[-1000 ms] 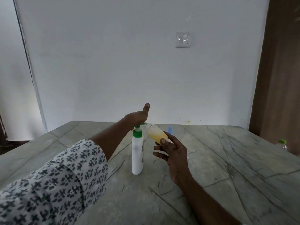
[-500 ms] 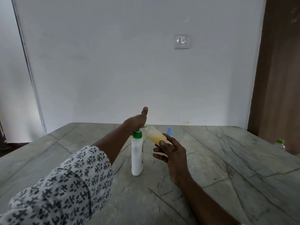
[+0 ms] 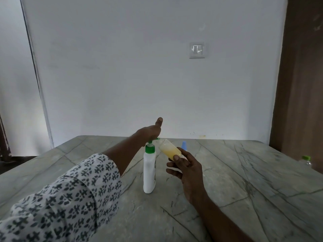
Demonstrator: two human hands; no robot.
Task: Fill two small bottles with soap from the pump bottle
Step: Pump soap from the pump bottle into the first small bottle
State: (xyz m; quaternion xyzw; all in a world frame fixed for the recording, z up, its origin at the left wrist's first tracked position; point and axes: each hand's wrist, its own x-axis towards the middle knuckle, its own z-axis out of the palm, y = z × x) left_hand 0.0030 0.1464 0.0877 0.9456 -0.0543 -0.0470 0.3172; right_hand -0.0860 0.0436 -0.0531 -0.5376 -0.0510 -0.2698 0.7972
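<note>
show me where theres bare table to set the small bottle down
Bare table lies right of the right hand, out to the green-capped bottle at the edge, and near-side of the pump bottle, between sleeve and right arm. Crowded above the pump bottle: left hand, small bottle, blue cap behind.

My left arm (image 3: 125, 154) reaches forward from the lower left, its white sleeve (image 3: 70, 198) with dark print ending partway down the forearm. My left hand (image 3: 150, 133) lies palm down on top of the pump bottle (image 3: 149, 172), thumb sticking up and away, its fingers hidden from me. My right arm (image 3: 218, 219) comes in bare from the lower right, and my right hand (image 3: 187, 169) is raised in the air, back toward me, pinching the tilted small bottle (image 3: 170, 151) between thumb and fingertips, the lower fingers loosely curled beneath.
</note>
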